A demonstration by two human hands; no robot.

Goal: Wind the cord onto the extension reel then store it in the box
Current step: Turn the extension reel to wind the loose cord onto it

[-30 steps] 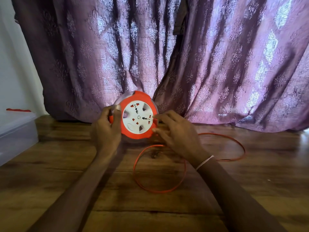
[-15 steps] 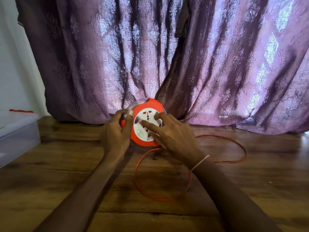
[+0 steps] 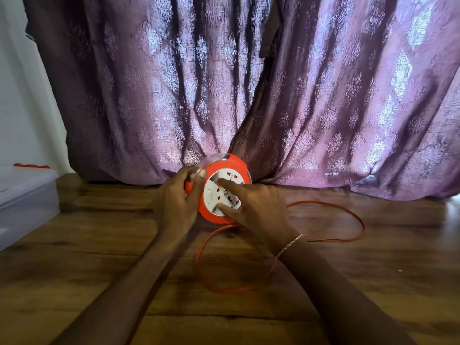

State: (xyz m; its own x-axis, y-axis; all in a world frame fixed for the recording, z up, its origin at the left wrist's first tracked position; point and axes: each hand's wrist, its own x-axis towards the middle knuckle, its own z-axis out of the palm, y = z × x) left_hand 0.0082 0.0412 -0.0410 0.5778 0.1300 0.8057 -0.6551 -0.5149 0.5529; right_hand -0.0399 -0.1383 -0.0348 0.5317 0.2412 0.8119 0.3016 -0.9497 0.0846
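Observation:
An orange extension reel [image 3: 230,165] with a white socket face stands on edge on the wooden floor, tilted toward me. My left hand [image 3: 178,200] grips its left rim, thumb over the front edge. My right hand [image 3: 256,207] lies on the white face with straight fingers touching it. The orange cord [image 3: 348,215] trails from under the reel in two loose loops, one toward me and one to the right. A clear plastic box [image 3: 27,195] sits at the left edge.
A purple patterned curtain [image 3: 273,95] hangs to the floor right behind the reel. A white wall [image 3: 20,95] rises on the left. Something red [image 3: 31,166] lies on top of the box. Bare wooden floor [image 3: 99,257] stretches in front.
My right hand moved from the reel's right rim onto its white face. The white face has turned and the cord loop near me has shifted slightly.

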